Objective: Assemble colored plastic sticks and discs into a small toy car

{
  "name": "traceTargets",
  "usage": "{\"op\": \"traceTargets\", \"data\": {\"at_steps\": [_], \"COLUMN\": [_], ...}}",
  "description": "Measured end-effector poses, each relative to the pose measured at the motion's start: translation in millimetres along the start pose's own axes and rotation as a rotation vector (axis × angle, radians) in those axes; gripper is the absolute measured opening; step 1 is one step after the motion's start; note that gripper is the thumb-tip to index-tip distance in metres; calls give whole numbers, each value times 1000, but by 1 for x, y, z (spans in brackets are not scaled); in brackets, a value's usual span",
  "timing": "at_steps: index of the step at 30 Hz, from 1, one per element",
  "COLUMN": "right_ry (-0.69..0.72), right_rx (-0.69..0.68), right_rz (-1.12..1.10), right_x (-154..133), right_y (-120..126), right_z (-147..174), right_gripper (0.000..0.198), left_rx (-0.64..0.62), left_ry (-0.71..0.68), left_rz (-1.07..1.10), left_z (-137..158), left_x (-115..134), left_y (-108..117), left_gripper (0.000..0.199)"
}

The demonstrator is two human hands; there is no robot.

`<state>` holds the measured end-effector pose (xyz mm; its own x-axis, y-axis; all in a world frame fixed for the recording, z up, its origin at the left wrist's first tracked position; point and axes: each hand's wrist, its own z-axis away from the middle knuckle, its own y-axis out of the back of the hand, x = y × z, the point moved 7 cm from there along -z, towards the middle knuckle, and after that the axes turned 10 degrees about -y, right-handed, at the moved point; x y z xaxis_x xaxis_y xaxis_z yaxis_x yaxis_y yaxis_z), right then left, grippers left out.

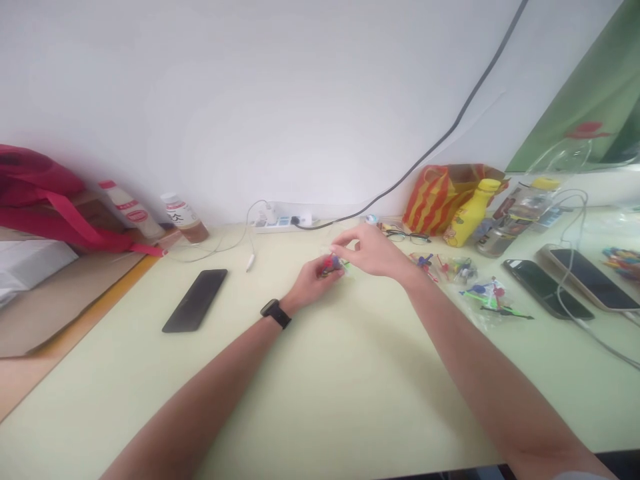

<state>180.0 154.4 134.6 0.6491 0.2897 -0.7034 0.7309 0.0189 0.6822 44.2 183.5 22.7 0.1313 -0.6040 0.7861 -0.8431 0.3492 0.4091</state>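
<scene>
My left hand (314, 283), with a black watch on its wrist, is closed around a small bundle of coloured plastic pieces (331, 265) in red, blue and green. Clear wrapping seems to surround them, though its outline is faint. Just above and to the right, my right hand (367, 252) bends down with thumb and fingers pinched at the bundle's top. What sits between those fingertips is too small to make out. Beside my right forearm lie clear bags (493, 297) of similar coloured pieces.
On the left are a black phone (195, 301), a white cable and two bottles (184, 219). A power strip (283, 223) lies along the wall. To the right stand a striped bag (433, 200), a yellow bottle (470, 213) and clear bottles, with glasses (407, 236) and two phones (547, 290) nearby.
</scene>
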Motion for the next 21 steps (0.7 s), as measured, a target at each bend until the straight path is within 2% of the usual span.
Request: {"op": "traceTargets", "data": {"at_steps": [6,11,21], "right_ry": [2,60,53], "right_rx": [-59,-104,-130], "right_rz": [12,17,84], "right_x": [-2,-9,-5], "right_y": [-7,-11,-14], "right_z": [3,5,7], "right_gripper": [21,26,23], "left_rx": [32,62,102], "left_ry": [-7,60,-24], "left_rz": [127,242,135], "left_z": [-2,-5,-9], "left_x": [6,5,17], "left_y": [3,4,4], "left_gripper": [47,58,63]}}
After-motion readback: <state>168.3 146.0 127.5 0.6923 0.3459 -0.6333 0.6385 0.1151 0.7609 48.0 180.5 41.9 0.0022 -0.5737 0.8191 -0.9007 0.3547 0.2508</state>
